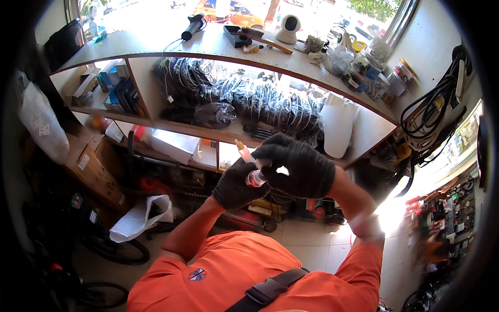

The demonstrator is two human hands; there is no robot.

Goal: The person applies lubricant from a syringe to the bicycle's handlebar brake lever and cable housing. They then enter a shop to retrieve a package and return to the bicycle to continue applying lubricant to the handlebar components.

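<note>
Both gloved hands meet at mid-view in front of the shelving. My left hand [236, 187] is closed around a small red-and-white bottle [255, 178]. My right hand [293, 169], fingers curled, covers the upper part of the bottle and the lower end of a slim translucent applicator [244, 153] with a yellow tip, which points up and left. The fingers hide exactly how the two small items are gripped and whether they touch.
A white shelf [156, 41] bears tools, jars and a white camera [287, 28]. Below sit wrapped coils [260, 104]. Left stand cardboard boxes [93, 171], a white bag [140, 218] and bike wheels [125, 249]; cables [436, 114] hang right above sunlit floor tiles [312, 239].
</note>
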